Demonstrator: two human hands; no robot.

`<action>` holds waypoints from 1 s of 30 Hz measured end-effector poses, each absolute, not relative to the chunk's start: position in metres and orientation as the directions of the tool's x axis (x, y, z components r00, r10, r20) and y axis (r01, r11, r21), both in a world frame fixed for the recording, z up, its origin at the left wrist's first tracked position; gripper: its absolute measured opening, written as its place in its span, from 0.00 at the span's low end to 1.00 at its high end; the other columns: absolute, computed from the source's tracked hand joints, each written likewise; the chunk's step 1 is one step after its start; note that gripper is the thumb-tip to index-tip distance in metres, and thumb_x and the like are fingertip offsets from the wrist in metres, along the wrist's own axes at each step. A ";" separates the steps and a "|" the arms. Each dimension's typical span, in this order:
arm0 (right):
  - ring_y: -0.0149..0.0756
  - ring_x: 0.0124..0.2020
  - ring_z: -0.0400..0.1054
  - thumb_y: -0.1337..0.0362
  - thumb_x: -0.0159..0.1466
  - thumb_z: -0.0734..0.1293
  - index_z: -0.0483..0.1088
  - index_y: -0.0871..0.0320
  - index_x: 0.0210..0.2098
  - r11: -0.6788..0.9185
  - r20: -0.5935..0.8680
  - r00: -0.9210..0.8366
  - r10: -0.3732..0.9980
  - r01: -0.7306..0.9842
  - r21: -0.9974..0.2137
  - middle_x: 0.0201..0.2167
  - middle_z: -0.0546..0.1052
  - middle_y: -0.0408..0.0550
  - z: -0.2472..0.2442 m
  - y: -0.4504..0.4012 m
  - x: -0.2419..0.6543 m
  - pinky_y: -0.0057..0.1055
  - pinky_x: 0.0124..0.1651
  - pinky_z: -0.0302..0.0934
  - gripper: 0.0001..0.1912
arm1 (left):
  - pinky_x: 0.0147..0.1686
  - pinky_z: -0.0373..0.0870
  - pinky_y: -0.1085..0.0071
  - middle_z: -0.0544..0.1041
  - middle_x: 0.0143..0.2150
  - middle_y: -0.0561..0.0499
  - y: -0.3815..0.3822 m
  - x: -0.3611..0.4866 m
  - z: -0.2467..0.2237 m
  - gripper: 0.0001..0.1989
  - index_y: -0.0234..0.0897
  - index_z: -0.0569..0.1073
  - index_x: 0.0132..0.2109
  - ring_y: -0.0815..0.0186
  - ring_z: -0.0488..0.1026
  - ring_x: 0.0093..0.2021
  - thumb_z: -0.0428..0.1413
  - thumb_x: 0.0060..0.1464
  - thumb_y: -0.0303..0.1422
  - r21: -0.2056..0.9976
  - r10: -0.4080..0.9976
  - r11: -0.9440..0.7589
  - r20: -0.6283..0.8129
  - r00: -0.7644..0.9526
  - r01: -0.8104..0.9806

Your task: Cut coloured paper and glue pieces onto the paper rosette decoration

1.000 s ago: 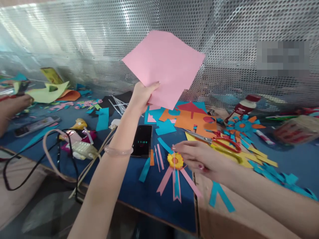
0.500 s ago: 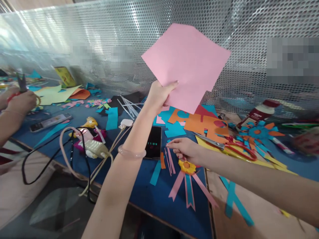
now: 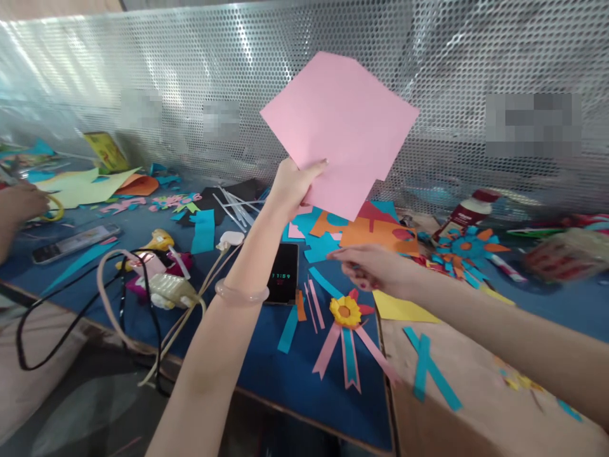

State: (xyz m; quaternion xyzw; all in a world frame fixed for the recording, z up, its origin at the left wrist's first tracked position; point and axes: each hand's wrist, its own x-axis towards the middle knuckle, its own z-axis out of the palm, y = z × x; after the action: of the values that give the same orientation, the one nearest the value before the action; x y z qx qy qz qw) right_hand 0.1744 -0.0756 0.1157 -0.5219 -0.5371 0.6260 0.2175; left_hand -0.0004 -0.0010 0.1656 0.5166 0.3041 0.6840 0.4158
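My left hand (image 3: 297,184) is closed on a sheet of pink paper (image 3: 340,127), thumb on its front face, raised above the table. The sheet has a small notch at its lower right edge. My right hand (image 3: 368,263) hovers over the table, fingers curled together and index finger fairly straight; nothing shows in them. Just below it lies a yellow paper flower (image 3: 346,311) with red petals and pink and blue ribbon tails (image 3: 349,358). Thin pink strips (image 3: 314,304) and a blue strip (image 3: 325,282) lie left of the flower.
A phone (image 3: 284,273) showing a time lies behind my left forearm. Orange paper scraps (image 3: 375,235), a bottle (image 3: 466,216) and a blue-orange paper flower (image 3: 469,247) are at the right. Cables (image 3: 107,285) loop at the left. Another person's hand (image 3: 21,203) works at the far left.
My right hand has lifted away from the pink strips, uncovering the blue strip and red petals. The scissors by my right forearm are now out of sight. My left hand keeps its hold.
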 end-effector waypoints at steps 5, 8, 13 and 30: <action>0.21 0.16 0.49 0.54 0.59 0.69 0.71 0.59 0.38 -0.245 -0.270 -0.294 0.917 0.118 -0.962 0.18 0.57 0.36 0.116 -0.103 0.243 0.22 0.16 0.41 0.15 | 0.52 0.70 0.50 0.78 0.43 0.43 0.003 0.011 0.157 0.16 0.31 0.74 0.44 0.45 0.73 0.51 0.64 0.46 0.28 0.862 0.891 -0.452 0.449 -0.068 -0.229; 0.22 0.16 0.51 0.54 0.59 0.69 0.71 0.59 0.38 -0.259 -0.278 -0.197 0.940 0.113 -0.959 0.19 0.57 0.36 0.097 -0.119 0.279 0.23 0.17 0.39 0.15 | 0.52 0.70 0.56 0.78 0.47 0.42 0.007 0.024 0.142 0.15 0.31 0.75 0.44 0.50 0.73 0.51 0.62 0.47 0.30 0.846 0.872 -0.485 0.487 -0.052 -0.223; 0.21 0.17 0.49 0.56 0.56 0.69 0.70 0.60 0.38 -0.291 -0.297 -0.084 0.951 0.076 -0.954 0.19 0.56 0.35 0.070 -0.123 0.314 0.22 0.17 0.39 0.16 | 0.54 0.68 0.63 0.77 0.51 0.42 -0.007 0.040 0.098 0.17 0.33 0.75 0.46 0.56 0.73 0.53 0.62 0.49 0.36 0.869 0.877 -0.474 0.454 -0.158 -0.138; 0.27 0.16 0.57 0.53 0.61 0.62 0.69 0.59 0.40 0.012 0.052 0.121 0.991 0.304 -0.953 0.16 0.59 0.35 0.025 -0.134 0.311 0.25 0.20 0.53 0.16 | 0.55 0.68 0.58 0.80 0.44 0.43 -0.031 0.038 0.040 0.19 0.32 0.77 0.43 0.53 0.75 0.50 0.68 0.41 0.30 0.857 0.988 -0.153 0.124 -0.091 -0.492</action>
State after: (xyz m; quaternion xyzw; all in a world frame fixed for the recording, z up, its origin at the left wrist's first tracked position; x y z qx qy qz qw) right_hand 0.3107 -0.1336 0.0254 -0.5934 -0.5457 0.3765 0.4566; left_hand 0.0378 -0.0310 0.0403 0.3748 0.3308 0.6602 0.5606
